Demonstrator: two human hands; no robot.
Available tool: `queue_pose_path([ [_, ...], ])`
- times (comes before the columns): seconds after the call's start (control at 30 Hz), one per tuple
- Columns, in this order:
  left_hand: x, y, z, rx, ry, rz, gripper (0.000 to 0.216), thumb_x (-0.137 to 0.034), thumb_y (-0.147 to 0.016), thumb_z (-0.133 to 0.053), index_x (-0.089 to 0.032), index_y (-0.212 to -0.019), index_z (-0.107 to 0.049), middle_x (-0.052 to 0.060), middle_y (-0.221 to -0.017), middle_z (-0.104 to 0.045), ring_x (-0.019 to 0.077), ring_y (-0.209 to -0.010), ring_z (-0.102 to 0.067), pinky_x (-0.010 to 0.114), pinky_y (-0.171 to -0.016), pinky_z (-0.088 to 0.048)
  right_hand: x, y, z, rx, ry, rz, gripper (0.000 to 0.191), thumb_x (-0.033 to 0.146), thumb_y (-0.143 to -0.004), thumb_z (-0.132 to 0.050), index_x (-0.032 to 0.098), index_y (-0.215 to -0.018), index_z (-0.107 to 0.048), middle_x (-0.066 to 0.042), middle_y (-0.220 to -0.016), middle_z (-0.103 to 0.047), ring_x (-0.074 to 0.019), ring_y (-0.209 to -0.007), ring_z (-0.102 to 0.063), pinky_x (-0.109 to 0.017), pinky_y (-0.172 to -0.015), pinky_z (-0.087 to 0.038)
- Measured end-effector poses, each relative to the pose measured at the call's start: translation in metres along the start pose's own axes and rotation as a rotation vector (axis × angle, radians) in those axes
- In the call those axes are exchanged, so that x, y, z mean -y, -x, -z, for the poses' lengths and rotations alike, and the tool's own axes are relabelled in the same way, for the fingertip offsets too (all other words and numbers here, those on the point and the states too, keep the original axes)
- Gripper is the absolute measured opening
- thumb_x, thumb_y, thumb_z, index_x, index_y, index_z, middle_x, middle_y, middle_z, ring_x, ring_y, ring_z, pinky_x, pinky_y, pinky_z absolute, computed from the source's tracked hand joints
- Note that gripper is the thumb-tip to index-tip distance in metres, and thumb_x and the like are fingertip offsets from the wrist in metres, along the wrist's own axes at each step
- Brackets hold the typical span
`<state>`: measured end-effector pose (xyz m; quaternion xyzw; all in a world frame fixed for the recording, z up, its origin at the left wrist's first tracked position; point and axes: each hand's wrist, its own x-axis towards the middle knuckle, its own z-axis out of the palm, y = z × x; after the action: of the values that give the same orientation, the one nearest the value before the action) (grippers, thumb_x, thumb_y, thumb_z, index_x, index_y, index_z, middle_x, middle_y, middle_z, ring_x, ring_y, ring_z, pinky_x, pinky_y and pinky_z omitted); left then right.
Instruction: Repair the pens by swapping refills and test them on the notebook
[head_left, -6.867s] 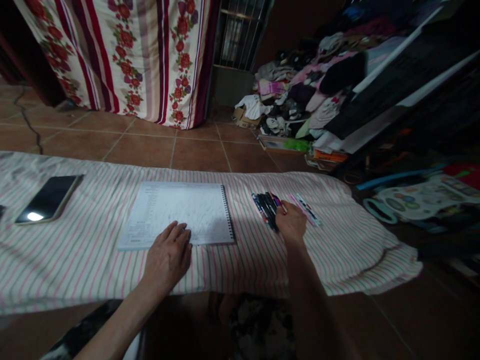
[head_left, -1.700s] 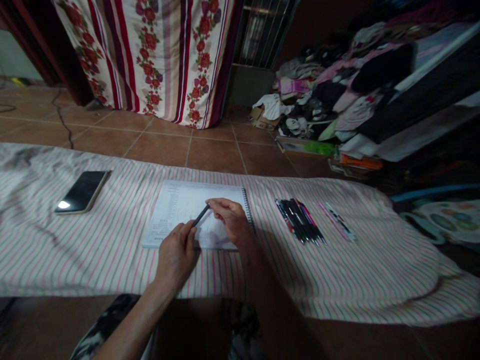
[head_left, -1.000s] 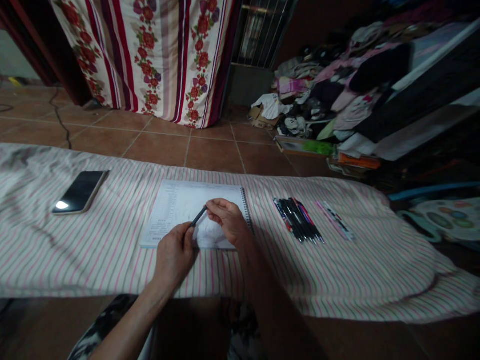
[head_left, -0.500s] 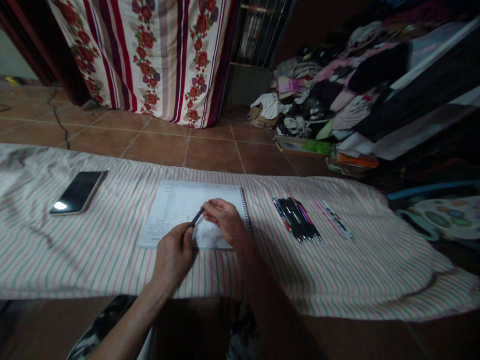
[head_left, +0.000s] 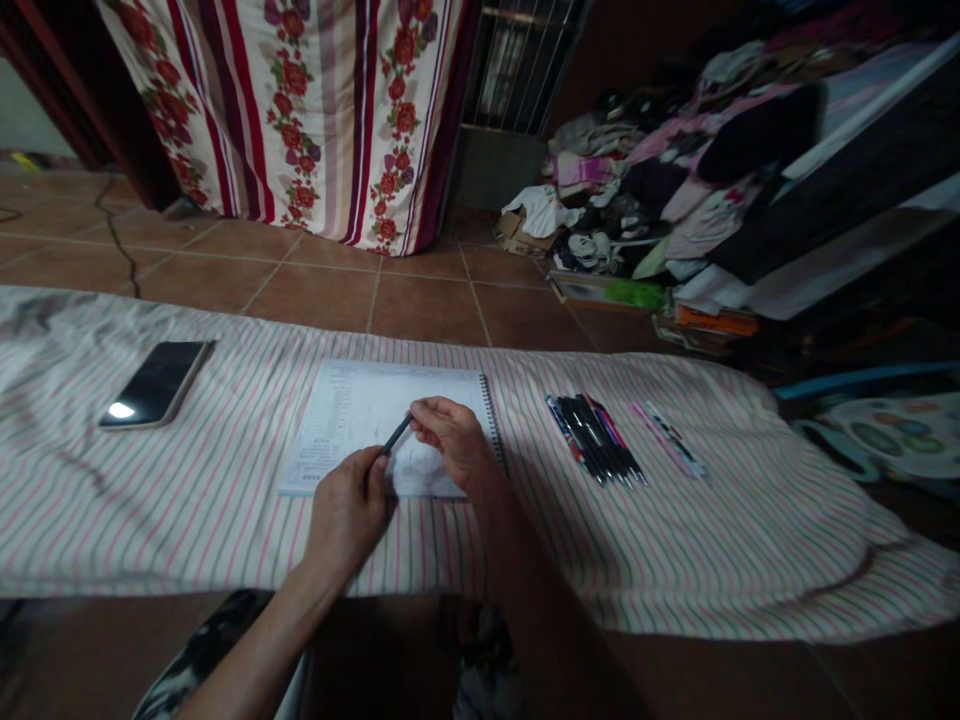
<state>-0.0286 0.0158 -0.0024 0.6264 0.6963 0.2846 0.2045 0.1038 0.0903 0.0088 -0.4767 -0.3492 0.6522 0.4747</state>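
Note:
A dark pen (head_left: 397,434) is held slantwise between both hands, above a spiral notebook (head_left: 322,420) with a printed, partly marked page. My left hand (head_left: 349,500) is closed around its lower end. At its upper end, my right hand (head_left: 450,435) pinches the tip between thumb and fingers, hiding that end. To the right of the notebook lies a row of several pens (head_left: 596,440), mostly black. Beside that row are a pink pen (head_left: 660,435) and a patterned pen (head_left: 679,440), lying close together.
A smartphone (head_left: 156,385) lies at the left on the striped cloth (head_left: 247,450). Beyond the cloth are a tiled floor (head_left: 322,285), a floral curtain (head_left: 330,120) and a heap of clothes (head_left: 645,170). A blue-edged chair (head_left: 892,435) stands at the right.
My right hand has shifted very slightly up and right along the pen, so a little more of the pen shows. Everything else stays where it was.

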Motion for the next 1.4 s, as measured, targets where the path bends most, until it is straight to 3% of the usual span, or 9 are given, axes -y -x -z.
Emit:
queue_pose_path([
  [0.2,0.0,-0.001,0.0,0.022,0.056,0.023,0.038,-0.032,-0.087,-0.035,-0.013,-0.1,-0.066,0.011,-0.089,-0.073,0.0253,-0.08,-0.068,0.035,-0.072,-0.048,0.003,0.0,0.004,0.053,-0.05,0.056,0.025,0.034,-0.058,-0.075,0.017,-0.076,-0.072,-0.004,-0.087,-0.068,-0.0069,-0.066,-0.052,-0.02,-0.062,-0.043],
  [0.63,0.0,-0.001,0.001,0.045,-0.018,0.027,0.035,-0.031,-0.088,-0.038,-0.017,-0.103,-0.066,0.009,-0.09,-0.073,0.024,-0.083,-0.068,0.033,-0.073,-0.047,0.002,-0.004,0.009,-0.018,-0.097,0.042,0.026,0.037,-0.059,-0.075,0.02,-0.079,-0.071,-0.003,-0.09,-0.069,-0.0081,-0.067,-0.056,-0.019,-0.052,-0.038],
  [1.03,-0.003,0.001,0.008,0.097,-0.149,0.047,0.033,-0.029,-0.089,-0.039,-0.017,-0.108,-0.064,0.009,-0.095,-0.072,0.0249,-0.089,-0.066,0.032,-0.072,-0.044,0.007,-0.015,0.029,-0.243,-0.209,0.098,0.025,0.031,-0.057,-0.077,0.02,-0.077,-0.069,-0.001,-0.08,-0.067,-0.0074,-0.063,-0.056,-0.017,-0.049,-0.039],
  [1.23,-0.004,0.001,0.013,0.09,-0.227,0.045,0.034,-0.029,-0.091,-0.037,-0.017,-0.11,-0.061,0.007,-0.097,-0.068,0.0239,-0.089,-0.064,0.032,-0.071,-0.043,-0.006,-0.023,0.044,-0.232,0.145,0.168,0.03,0.037,-0.061,-0.072,0.017,-0.084,-0.069,-0.002,-0.075,-0.068,-0.0083,-0.059,-0.056,-0.019,-0.051,-0.041],
  [1.4,-0.002,-0.001,0.016,0.075,-0.345,0.005,0.033,-0.031,-0.092,-0.037,-0.02,-0.109,-0.062,0.005,-0.096,-0.065,0.0236,-0.093,-0.06,0.031,-0.068,-0.042,-0.011,-0.027,0.05,-0.191,0.527,0.224,0.021,0.03,-0.068,-0.062,0.017,-0.084,-0.067,0.001,-0.063,-0.066,-0.0121,-0.057,-0.058,-0.023,-0.053,-0.042],
])
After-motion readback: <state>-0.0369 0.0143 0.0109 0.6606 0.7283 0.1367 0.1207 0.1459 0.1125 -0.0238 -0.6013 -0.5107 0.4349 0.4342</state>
